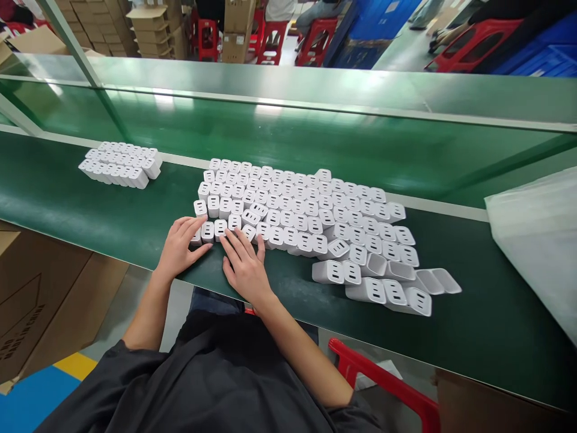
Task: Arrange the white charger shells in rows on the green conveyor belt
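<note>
Many white plastic charger housings with slotted ends stand packed in rows on the green work surface. My left hand rests at the near left corner of this block, its fingers spread against the end housings. Just right of it, my right hand lies with fingers stretched out over the front row, touching the near housings. Neither hand grasps anything that I can see. A few housings near my right fingertips sit askew. At the block's right end, several housings lie tilted, some with hollow open ends facing up.
A smaller group of white housings stands at the far left. A pale rail runs behind the rows. A translucent plastic bag hangs at the right. Cardboard boxes and a red stool are by the near edge.
</note>
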`<state>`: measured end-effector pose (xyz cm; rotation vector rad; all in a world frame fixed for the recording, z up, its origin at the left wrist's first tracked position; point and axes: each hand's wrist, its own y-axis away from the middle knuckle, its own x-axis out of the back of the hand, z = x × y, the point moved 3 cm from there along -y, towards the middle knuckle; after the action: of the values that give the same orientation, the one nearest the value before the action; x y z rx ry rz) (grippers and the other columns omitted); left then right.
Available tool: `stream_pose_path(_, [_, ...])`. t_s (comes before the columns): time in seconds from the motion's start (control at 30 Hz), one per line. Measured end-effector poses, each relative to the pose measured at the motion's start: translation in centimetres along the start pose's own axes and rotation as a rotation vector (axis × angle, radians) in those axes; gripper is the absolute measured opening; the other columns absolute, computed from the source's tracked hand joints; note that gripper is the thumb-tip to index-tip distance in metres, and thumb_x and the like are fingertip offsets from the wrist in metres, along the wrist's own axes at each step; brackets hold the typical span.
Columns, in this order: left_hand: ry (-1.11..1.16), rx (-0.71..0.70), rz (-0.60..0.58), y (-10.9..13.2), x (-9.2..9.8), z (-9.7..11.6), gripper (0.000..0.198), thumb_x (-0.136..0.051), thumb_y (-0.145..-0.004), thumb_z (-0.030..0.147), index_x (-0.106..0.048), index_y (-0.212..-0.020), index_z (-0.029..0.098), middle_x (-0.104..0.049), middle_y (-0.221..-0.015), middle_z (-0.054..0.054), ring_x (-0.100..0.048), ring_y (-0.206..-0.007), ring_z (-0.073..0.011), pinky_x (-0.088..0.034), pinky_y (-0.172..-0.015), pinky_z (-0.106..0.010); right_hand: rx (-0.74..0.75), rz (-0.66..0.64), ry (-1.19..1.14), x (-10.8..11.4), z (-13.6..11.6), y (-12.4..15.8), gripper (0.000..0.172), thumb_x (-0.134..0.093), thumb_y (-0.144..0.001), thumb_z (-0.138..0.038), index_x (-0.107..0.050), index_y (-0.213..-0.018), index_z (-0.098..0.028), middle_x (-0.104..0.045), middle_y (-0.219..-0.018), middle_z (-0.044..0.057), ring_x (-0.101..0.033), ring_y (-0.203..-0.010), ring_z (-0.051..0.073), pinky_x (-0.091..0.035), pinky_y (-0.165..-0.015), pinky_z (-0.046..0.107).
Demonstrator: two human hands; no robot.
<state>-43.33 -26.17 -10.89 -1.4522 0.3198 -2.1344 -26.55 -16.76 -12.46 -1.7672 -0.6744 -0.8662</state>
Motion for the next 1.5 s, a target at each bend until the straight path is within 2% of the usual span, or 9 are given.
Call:
stream_pose_path(0.2, [-0.133, -0.071, 0.021, -0.5, -0.2, 1.2, 0.032, -0.066, -0.092, 0.037, -0.068, -0.123, 0.028, -0.072, -0.122, -0.003, -0.056, -0.123, -0.0281, -0.042, -0.105, -0.047, 0.012, 0.11, -0.037, 0.4, 0.2, 0.4, 0.037, -0.051, -0.096, -0.017, -0.061, -0.132, -0.019, -0.07, -0.126, 0.008, -0.056, -0.131, 0.022, -0.014, -0.124, 0.049])
stream_pose_path(0.3, [-0.113, -0.084, -0.047, -0.2, 0.2, 1.7, 0.032, -0.065, -0.093, 0.037, -0.068, -0.124, 0.03, -0.072, -0.124, -0.003, -0.056, -0.124, -0.0288, -0.039, -0.105, -0.049, 0.025, 0.135, -0.053, 0.7, 0.4, 0.7, 0.036, -0.052, -0.094, -0.014, -0.065, -0.127, -0.021, -0.072, -0.12, 0.007, -0.06, -0.126, 0.022, -0.021, -0.122, 0.048])
stream_pose_path(0.43, [-0.062, -0.112, -0.144, 0.3, 1.1, 2.3, 0.032, -0.062, -0.094, 0.03, -0.067, -0.125, 0.031, -0.07, -0.128, -0.002, -0.053, -0.129, -0.0295, -0.036, -0.107, -0.05, 0.073, 0.077, -0.021, 0.8, 0.5, 0.7, 0.041, -0.047, -0.094, -0.011, -0.062, -0.131, -0.02, -0.064, -0.137, 0.009, -0.05, -0.137, 0.023, -0.016, -0.124, 0.052])
stream_pose_path(0.53, [0.002, -0.104, -0.188, 0.6, 1.5, 2.5, 0.038, -0.055, -0.092, 0.021, -0.064, -0.128, 0.029, -0.071, -0.124, -0.004, -0.052, -0.133, -0.028, -0.035, -0.108, -0.049, 0.084, 0.097, -0.002, 1.1, 0.5, 0.6, 0.035, -0.049, -0.096, -0.014, -0.063, -0.127, -0.021, -0.07, -0.128, 0.007, -0.054, -0.132, 0.022, -0.015, -0.123, 0.051])
stream_pose_path(0.67, [0.083, -0.098, -0.191, 0.5, 1.0, 2.9, 0.045, -0.046, -0.088, 0.009, -0.065, -0.124, 0.028, -0.074, -0.112, -0.002, -0.054, -0.132, -0.0229, -0.032, -0.114, -0.048, 0.04, 0.152, 0.019, 1.7, 0.6, 0.9, 0.025, -0.056, -0.097, -0.019, -0.068, -0.119, -0.02, -0.074, -0.109, 0.007, -0.063, -0.114, 0.021, -0.03, -0.113, 0.044])
stream_pose_path(0.87, [0.137, -0.129, -0.165, 0.2, 0.2, 3.0, 0.047, -0.037, -0.089, 0.005, -0.068, -0.115, 0.029, -0.076, -0.099, 0.003, -0.054, -0.134, -0.0171, -0.014, -0.128, -0.052, 0.017, 0.072, -0.028, 2.5, 0.4, 1.9, 0.038, -0.055, -0.092, -0.014, -0.064, -0.128, -0.017, -0.069, -0.118, 0.011, -0.059, -0.114, 0.024, -0.042, -0.093, 0.038])
stream_pose_path(1.07, [0.14, -0.153, -0.057, 0.1, 0.7, 2.4, 0.036, -0.045, -0.092, 0.015, -0.065, -0.121, 0.028, -0.069, -0.128, -0.003, -0.048, -0.139, -0.0233, -0.025, -0.123, -0.056, -0.07, 0.144, 0.024, 1.9, 0.4, 1.4, 0.026, -0.06, -0.096, -0.025, -0.068, -0.121, -0.019, -0.069, -0.105, 0.01, -0.06, -0.093, 0.022, -0.047, -0.081, 0.035])
stream_pose_path(1.27, [0.039, -0.168, -0.14, 0.1, 0.6, 1.7, 0.032, -0.057, -0.092, 0.026, -0.065, -0.124, 0.03, -0.063, -0.137, -0.003, -0.048, -0.137, -0.0269, -0.038, -0.117, -0.052, -0.221, 0.09, -0.162, -0.4, -0.3, 0.6, 0.033, -0.053, -0.1, -0.036, -0.063, -0.126, -0.018, -0.06, -0.11, 0.012, -0.063, -0.074, 0.014, -0.056, -0.066, 0.025])
stream_pose_path(1.5, [-0.018, -0.154, -0.043, 0.1, 1.2, 1.1, 0.031, -0.06, -0.092, 0.027, -0.066, -0.122, 0.032, -0.068, -0.129, -0.002, -0.054, -0.13, -0.0265, -0.033, -0.117, -0.053, -0.168, 0.078, -0.307, 0.9, 0.2, 0.2, 0.033, -0.048, -0.1, -0.024, -0.063, -0.129, -0.018, -0.067, -0.12, 0.012, -0.07, -0.095, 0.016, -0.058, -0.086, 0.024])
